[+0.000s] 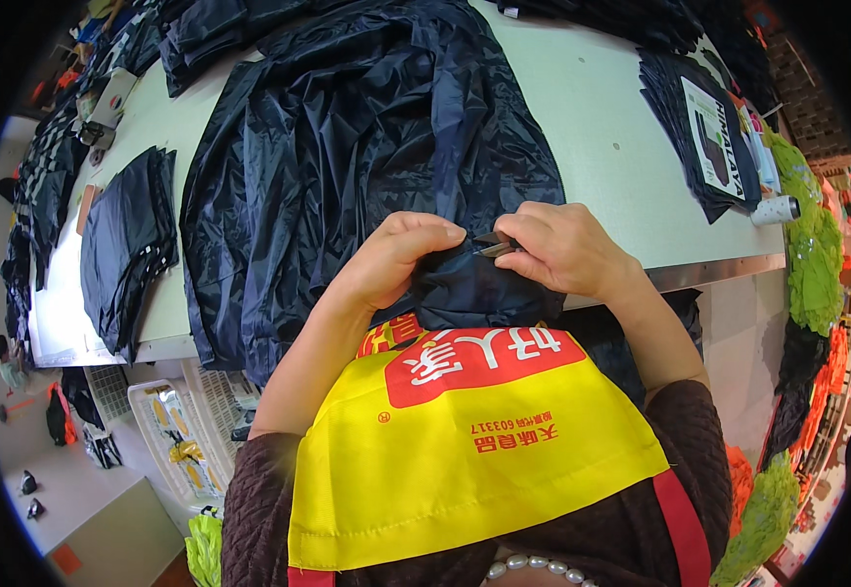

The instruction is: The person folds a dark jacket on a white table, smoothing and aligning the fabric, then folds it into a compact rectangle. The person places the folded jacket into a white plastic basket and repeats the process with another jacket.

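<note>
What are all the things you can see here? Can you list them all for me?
jacket: one, dark navy, spread on the table, its edge bunched in both hands
snips: one, small, metal, in the right hand at the fabric
table: one, pale green, across the top
folded stack: one, dark navy, left on the table
packed stack: one, dark with a white card on top, right on the table
spool: one, white, at the table's right edge
crate: one, white, on the floor lower left
green fabric: a heap, bright green, far right
apron: one, yellow and red, on the person
left hand: pinching the jacket
right hand: holding the snips
</note>
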